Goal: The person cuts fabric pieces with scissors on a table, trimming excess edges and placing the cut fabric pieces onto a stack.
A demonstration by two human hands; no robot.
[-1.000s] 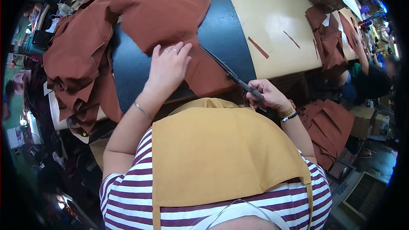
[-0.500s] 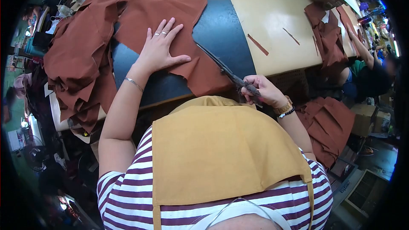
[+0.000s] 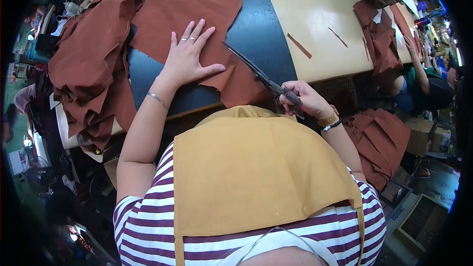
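Note:
My left hand lies flat with its fingers spread on a rust-brown piece of fabric. That fabric rests over a dark blue board and hangs toward the table's near edge. In my right hand is a pair of dark scissors, gripped by handles that look wrapped in cloth. Their blades point up and left, along the fabric's right edge near my left thumb. Whether the blades are parted is hard to make out.
A heap of the same brown fabric lies on the left. Thin fabric scraps are scattered on the pale tabletop. More brown pieces drape over the right edge, beside another person's arm. Folded fabric sits lower right, near cardboard boxes.
The scissors have shifted slightly up and left, with their tip now by the fabric's right edge. My left hand keeps its place on the fabric. At right, the other person's arm has moved.

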